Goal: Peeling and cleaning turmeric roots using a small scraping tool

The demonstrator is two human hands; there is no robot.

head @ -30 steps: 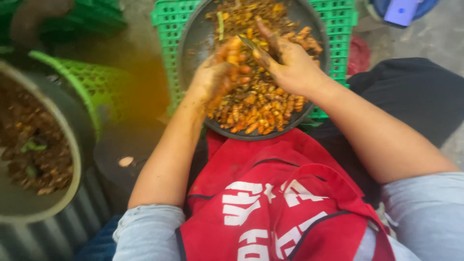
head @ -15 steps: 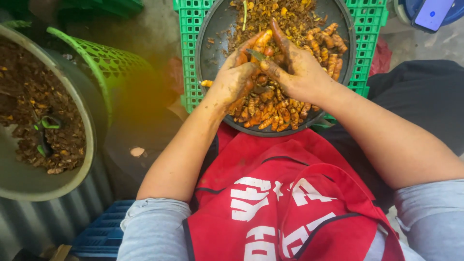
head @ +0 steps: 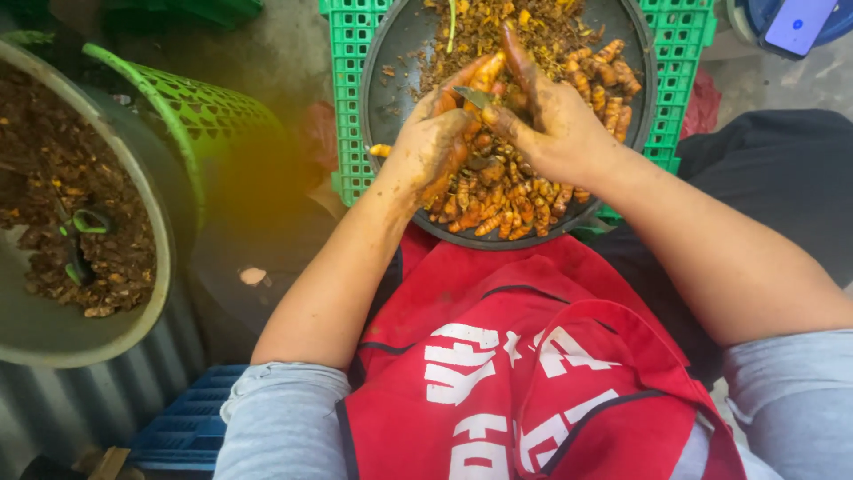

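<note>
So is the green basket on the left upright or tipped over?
Tipped over. The green basket lies on its side beside the big tub, its rim facing the tub and its mesh wall uppermost.

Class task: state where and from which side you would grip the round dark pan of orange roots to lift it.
Grip the dark pan by its raised rim at the bare left edge and the opposite right edge, coming from the sides; the near rim lies under the hands.

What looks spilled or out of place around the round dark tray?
A green plastic basket lies tipped on its side left of the round dark tray, an orange-yellow stain on the floor beside it. One orange root hangs over the tray's left rim.
</note>
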